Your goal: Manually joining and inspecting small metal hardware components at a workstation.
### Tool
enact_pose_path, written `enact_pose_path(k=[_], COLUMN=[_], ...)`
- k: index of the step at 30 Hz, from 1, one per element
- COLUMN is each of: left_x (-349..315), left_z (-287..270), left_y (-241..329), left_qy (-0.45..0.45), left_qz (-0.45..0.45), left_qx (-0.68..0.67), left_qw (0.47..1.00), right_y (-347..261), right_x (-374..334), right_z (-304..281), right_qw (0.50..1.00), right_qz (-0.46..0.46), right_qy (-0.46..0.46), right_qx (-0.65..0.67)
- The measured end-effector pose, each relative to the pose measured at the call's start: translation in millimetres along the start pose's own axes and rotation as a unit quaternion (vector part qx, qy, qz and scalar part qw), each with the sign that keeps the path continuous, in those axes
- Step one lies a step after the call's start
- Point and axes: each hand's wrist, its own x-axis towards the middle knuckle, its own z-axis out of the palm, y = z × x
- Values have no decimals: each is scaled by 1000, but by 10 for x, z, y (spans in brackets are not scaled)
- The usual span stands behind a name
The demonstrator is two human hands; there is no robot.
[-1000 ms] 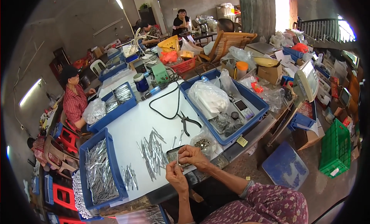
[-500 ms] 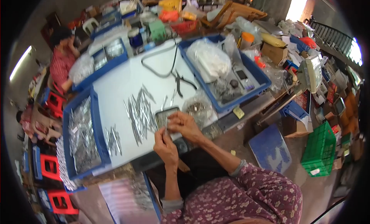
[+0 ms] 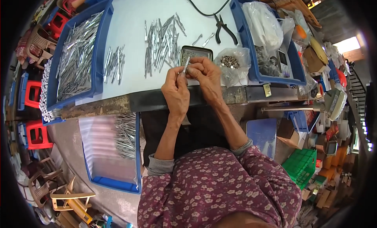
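Note:
Both hands meet over the near edge of the white table. My left hand [image 3: 176, 92] pinches a slim silvery metal piece [image 3: 186, 65], held upright between thumb and forefinger. The fingertips of my right hand [image 3: 208, 77] are closed at the same piece; anything smaller between them is hidden. Just beyond the fingers lies a dark-rimmed shallow tray [image 3: 212, 55] with tiny parts in it. To its right sits a clear plastic bag [image 3: 240, 57] of small round metal parts. A loose pile of similar slim metal pieces [image 3: 161, 43] lies to the left of the tray.
A blue bin [image 3: 103, 39] full of metal strips stands at left, beside a smaller pile [image 3: 114, 65]. Black-handled pliers [image 3: 226, 31] lie near another blue bin [image 3: 246, 39] holding plastic bags. Below the table edge is a blue-rimmed tray [image 3: 114, 184] with more strips.
My view has turned down and swung, so the table now appears higher and straighter. Both hands stay together by the small tray, and the metal piece between the fingers shows more plainly.

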Motion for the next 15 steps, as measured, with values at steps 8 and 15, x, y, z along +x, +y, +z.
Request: enact_pose_path(k=[8, 15], left_x=[-16, 77], left_z=[70, -9], left_y=[-24, 16], left_qy=[1, -49], left_qz=[-8, -82], left_qx=[-23, -130], left_qw=[1000, 987], right_y=[27, -3], right_x=[-22, -11], right_z=[3, -15], right_qw=[998, 998], right_qz=[-43, -54], right_qy=[0, 6], right_qx=[-36, -20])
